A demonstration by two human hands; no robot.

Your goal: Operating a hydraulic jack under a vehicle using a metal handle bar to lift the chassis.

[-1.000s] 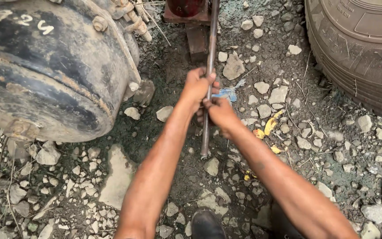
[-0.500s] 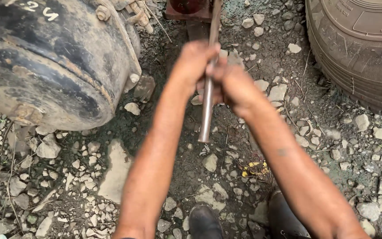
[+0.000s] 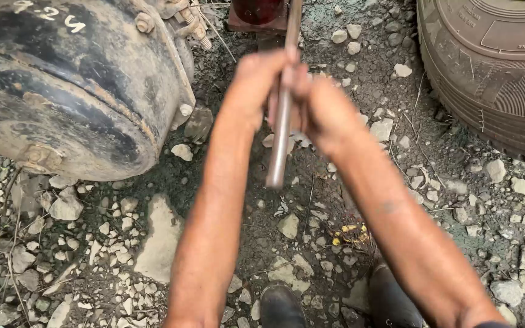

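smooth round steel bar (image 3: pixel 281 133) in tight grip of left hand (image 3: pixel 256 82) and right hand (image 3: pixel 323 109), over rough gravel (image 3: pixel 123 243)

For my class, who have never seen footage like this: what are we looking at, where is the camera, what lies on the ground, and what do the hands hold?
There is no machine doing the work here, only a person with two bare hands. The single picture comes from a camera worn on the person's head, looking down along both forearms. The left hand and the right hand both grip one long metal bar, which runs up to a red object at the top edge, possibly a jack. The ground is dirt strewn with pale stones. At upper left sits a large, dirty black drum-like vehicle part; at upper right, a tyre. The person's dark shoes show at the bottom.
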